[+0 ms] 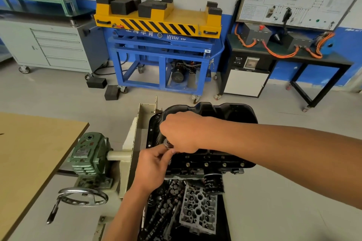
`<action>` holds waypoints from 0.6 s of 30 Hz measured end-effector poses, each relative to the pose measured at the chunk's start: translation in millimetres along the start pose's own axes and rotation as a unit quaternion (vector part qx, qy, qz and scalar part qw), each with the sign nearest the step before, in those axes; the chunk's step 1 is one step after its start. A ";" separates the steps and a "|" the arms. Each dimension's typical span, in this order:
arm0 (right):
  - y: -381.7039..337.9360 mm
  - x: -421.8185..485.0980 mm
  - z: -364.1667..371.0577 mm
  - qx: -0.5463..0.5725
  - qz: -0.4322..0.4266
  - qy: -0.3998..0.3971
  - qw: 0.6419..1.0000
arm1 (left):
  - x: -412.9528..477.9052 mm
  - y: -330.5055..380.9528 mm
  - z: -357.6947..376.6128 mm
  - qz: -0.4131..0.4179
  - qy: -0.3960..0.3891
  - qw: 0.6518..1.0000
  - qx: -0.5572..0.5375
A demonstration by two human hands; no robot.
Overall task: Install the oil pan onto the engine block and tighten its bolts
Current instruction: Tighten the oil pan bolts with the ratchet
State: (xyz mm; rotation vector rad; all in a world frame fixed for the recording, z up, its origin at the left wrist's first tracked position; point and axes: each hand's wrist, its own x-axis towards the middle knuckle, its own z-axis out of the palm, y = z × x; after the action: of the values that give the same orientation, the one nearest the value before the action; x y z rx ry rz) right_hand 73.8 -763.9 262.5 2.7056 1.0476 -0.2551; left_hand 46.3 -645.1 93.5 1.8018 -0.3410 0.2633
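The black oil pan (225,113) sits upside-up on the engine block (195,172), which is held on a cream engine stand (133,143). Several bolts (224,164) show along the pan's near flange. My right hand (182,131) reaches across the pan's left end and grips a ratchet tool whose round silver head (168,144) shows just under its fingers. My left hand (154,162) comes up from below, its fingers pinching at that same tool head by the pan's near left corner. The bolt under the tool is hidden.
A tray of engine parts, with a cylinder head piece (197,207) and camshafts (162,207), lies below the engine. A green gearbox (88,152) with a handwheel (82,196) sits left of the stand. A wooden tabletop (29,152) is at the left. A blue lift cart (162,60) stands behind.
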 end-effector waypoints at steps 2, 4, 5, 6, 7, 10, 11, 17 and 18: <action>0.4 0.3 -0.5 -0.032 -0.020 0.008 0.999 | 0.9 1.1 -0.4 -0.003 -0.008 1.000 0.010; -0.5 1.5 0.3 -0.051 -0.032 0.009 0.998 | 0.9 2.1 -3.1 -0.004 -0.014 1.000 0.011; -1.0 1.8 0.9 -0.060 -0.042 0.010 0.997 | 0.9 2.6 -4.7 -0.002 -0.022 1.000 0.012; -1.7 2.2 1.7 -0.072 -0.057 0.012 0.996 | 0.8 2.6 -6.4 -0.001 -0.032 0.999 0.015; -2.2 2.5 2.4 -0.086 -0.074 0.016 0.993 | 0.9 2.9 -7.5 -0.001 -0.041 0.999 0.021; -3.2 5.8 3.7 -0.133 -0.125 0.022 0.983 | 2.1 3.4 -10.4 0.000 -0.053 0.998 0.047; -2.8 7.9 4.1 -0.145 -0.137 0.022 0.980 | 2.3 3.6 -10.9 0.000 -0.052 0.997 0.052; 1.1 10.0 2.0 -0.168 -0.161 0.012 0.972 | -0.4 -1.1 -9.3 -0.015 -0.034 0.999 0.036; 1.5 8.7 1.5 -0.163 -0.161 0.016 0.973 | -1.6 -1.7 -7.7 -0.009 -0.023 0.999 0.031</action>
State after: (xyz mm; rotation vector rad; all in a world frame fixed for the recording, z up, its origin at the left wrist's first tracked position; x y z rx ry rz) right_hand 81.1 -759.8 259.2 2.2507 1.4018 -0.0830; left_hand 45.5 -637.2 93.3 1.8740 -0.3521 0.2217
